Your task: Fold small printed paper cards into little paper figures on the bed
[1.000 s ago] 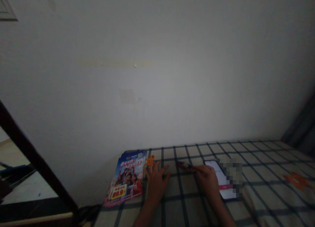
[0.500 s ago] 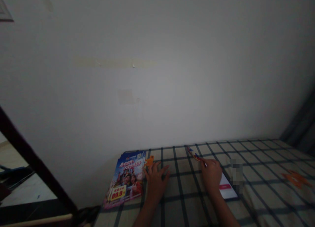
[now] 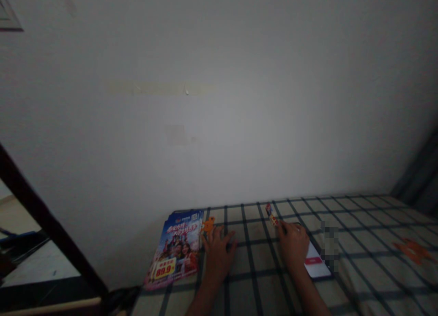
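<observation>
My left hand [image 3: 218, 251] lies on the checked cloth with its fingers spread, holding nothing. Just left of it is a stack of printed flyers [image 3: 179, 247], slightly fanned, with a yellow price box at the bottom. My right hand [image 3: 294, 245] pinches the near end of a narrow, colourful printed strip [image 3: 271, 214], which slants up toward the wall. Whether the strip is folded paper I cannot tell. Partly under the right forearm and wrist, a phone [image 3: 316, 261] shows a white screen with a pink bar.
A plaid bedcover [image 3: 253, 270] spreads under everything, with orange animal figures [image 3: 414, 250] on it. Behind stands a pale wall [image 3: 273, 101]. A dark slanting post [image 3: 51, 220] is at the left, and a dark curtain [image 3: 419, 170] hangs at the far right.
The printed strip has turned in my right hand and its far end has shifted right, showing a different face. My left hand has barely moved.
</observation>
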`<state>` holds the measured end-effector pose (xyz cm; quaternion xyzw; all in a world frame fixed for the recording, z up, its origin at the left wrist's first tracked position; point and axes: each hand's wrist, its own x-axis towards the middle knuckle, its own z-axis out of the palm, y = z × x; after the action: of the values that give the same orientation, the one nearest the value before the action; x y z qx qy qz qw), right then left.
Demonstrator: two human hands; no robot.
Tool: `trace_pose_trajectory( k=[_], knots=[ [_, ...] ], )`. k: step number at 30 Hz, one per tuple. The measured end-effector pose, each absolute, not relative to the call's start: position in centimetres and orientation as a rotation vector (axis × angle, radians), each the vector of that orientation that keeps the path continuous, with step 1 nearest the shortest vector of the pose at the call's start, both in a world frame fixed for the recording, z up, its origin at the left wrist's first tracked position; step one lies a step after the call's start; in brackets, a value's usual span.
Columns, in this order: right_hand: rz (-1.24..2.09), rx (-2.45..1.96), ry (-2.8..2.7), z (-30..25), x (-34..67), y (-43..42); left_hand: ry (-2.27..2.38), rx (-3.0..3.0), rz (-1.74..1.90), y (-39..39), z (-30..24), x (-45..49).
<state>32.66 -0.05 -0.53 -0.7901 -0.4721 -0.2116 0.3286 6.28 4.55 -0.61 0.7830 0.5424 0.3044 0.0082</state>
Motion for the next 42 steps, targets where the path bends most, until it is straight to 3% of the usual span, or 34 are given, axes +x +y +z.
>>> trace_pose_trajectory(
  k=[6, 14, 27, 42],
  knots=[
    [-0.539, -1.884, -1.398, -0.5, 32.3, 0.2, 1.646, 2.512, 0.933, 4.9, -1.7, 6.4],
    [-0.195, -1.579, -1.803, -1.7, 27.9, 0.7, 1.768, 2.606, 0.973, 4.9, -1.6, 6.4],
    [-0.034, -1.59, -1.906, -2.4, 27.1, 0.5, 2.547, 2.342, 0.652, 4.1, 0.0, 6.0],
    [-0.007, -1.571, -1.888, -2.3, 27.1, 0.3, 2.256, 2.467, 0.829, 3.9, -0.4, 6.1]
  ],
)
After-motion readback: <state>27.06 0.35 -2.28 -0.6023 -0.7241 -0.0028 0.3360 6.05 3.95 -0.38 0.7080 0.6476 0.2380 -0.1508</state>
